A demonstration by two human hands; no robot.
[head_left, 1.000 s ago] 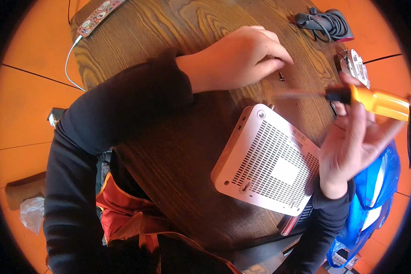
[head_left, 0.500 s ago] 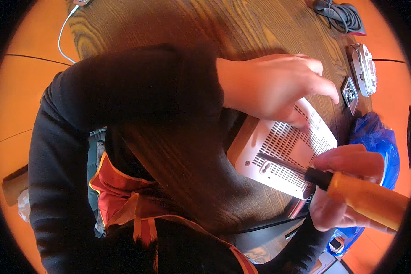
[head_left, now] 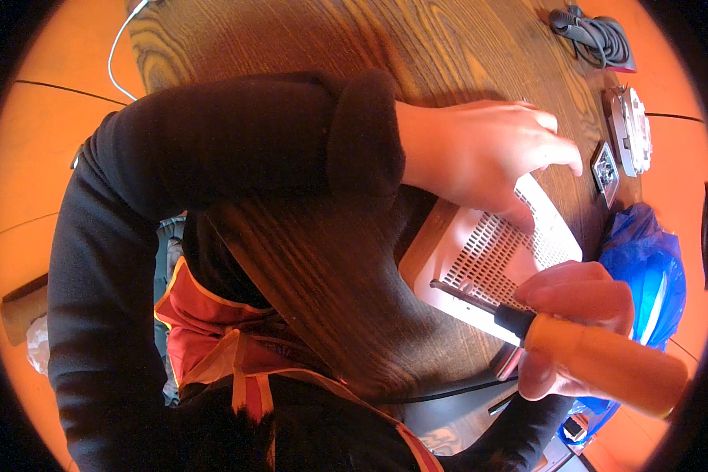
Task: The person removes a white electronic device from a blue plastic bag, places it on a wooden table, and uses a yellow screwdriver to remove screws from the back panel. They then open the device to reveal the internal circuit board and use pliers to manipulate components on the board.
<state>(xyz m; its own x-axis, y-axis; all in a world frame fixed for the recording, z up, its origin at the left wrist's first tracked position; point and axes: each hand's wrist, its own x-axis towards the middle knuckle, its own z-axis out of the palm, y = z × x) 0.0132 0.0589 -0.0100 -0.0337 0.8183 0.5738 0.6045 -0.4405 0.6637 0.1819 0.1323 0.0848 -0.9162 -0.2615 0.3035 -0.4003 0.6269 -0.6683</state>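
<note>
A white plastic casing (head_left: 488,250) with a perforated grille lies tilted on the dark wooden table (head_left: 322,299). From the left, my left hand (head_left: 480,153) reaches over it, thumb pressed on the grille and the other fingers bent over the far side, steadying it; part of its grip is hidden. My right hand (head_left: 578,295) is closed round a screwdriver (head_left: 606,362) with an orange handle and black collar. The metal shaft points left, and its tip is over the casing's near left corner; whether it touches cannot be told.
At the far right lie a coiled grey cable (head_left: 598,39), an opened white housing part (head_left: 631,130) and a small board-like piece (head_left: 605,173). A blue plastic bag (head_left: 645,267) sits right of the casing. A white cord (head_left: 116,63) hangs at the far left.
My right hand has moved left and slightly down with the screwdriver, taking its tip toward the casing's left corner. My left hand remains on the casing.
</note>
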